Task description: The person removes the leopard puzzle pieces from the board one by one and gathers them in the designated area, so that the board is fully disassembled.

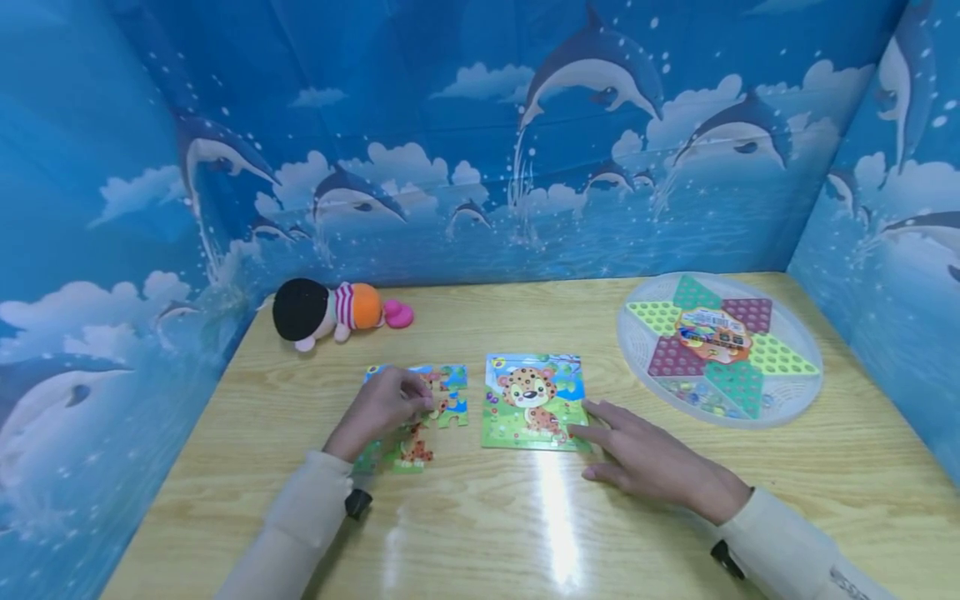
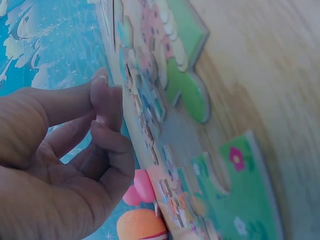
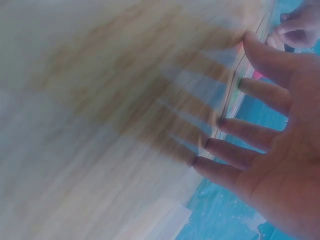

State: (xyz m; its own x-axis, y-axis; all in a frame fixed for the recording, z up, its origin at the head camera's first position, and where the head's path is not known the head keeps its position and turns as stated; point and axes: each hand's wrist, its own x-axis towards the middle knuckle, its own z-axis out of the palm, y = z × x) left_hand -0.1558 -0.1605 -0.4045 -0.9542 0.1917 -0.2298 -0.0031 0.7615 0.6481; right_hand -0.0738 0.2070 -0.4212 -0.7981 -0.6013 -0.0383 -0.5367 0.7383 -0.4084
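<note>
My left hand (image 1: 386, 404) hovers over a partly assembled jigsaw puzzle (image 1: 453, 379) with a leopard-cub picture. In the left wrist view, the left hand (image 2: 75, 145) has curled fingers, thumb and fingertips close together; whether a piece sits between them is hidden. Loose-edged puzzle pieces (image 1: 414, 450) lie below it, among them a green one with a pink flower (image 2: 245, 175). A square leopard picture card (image 1: 531, 404) lies right of the puzzle. My right hand (image 1: 652, 454) rests at that card's right edge, fingers spread and straight, as the right hand (image 3: 280, 130) also shows in its wrist view.
A doll (image 1: 330, 312) with black hair and an orange lower half lies at the back left. On the right stands a round Chinese checkers board (image 1: 720, 350) with marbles. Dolphin-printed blue cloth (image 1: 465, 167) walls the table's back and sides.
</note>
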